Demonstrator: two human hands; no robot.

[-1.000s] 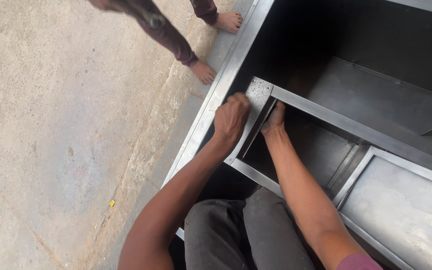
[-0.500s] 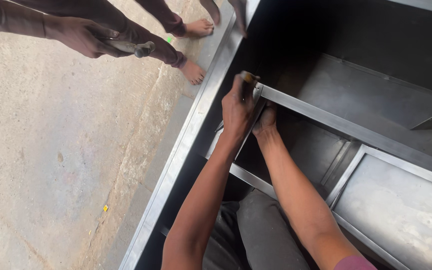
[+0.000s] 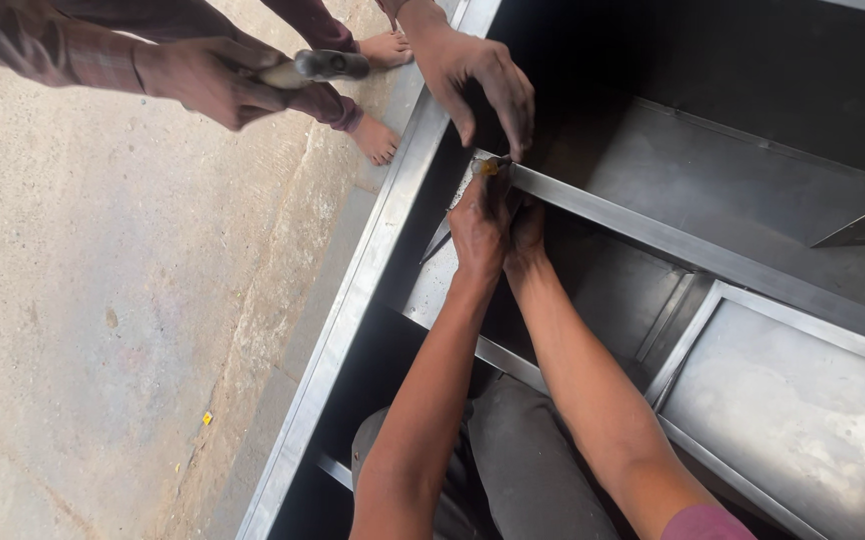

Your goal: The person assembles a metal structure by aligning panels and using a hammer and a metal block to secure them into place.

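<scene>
My left hand [image 3: 479, 228] is closed around a small tool with a yellowish tip [image 3: 487, 167], held at the corner where a steel angle bar [image 3: 693, 252] meets the frame. My right hand [image 3: 527, 232] sits just beside it, fingers curled against the underside of the same bar; what it grips is hidden. Another person's hand [image 3: 481, 75] reaches down from above and touches the bar's end right over my hands. Their other hand [image 3: 208, 78] holds a hammer [image 3: 315, 67] over the floor.
I sit inside a large steel box frame with a long rim [image 3: 365, 290] on the left. Flat steel panels [image 3: 803, 420] lie at the lower right. Concrete floor [image 3: 103, 330] lies left of the rim, with the other person's bare feet [image 3: 381, 138] near it.
The view has shifted so my hands sit lower in it. The other person's hand has come down onto the bar's end, and their hammer hand has moved in from the left.
</scene>
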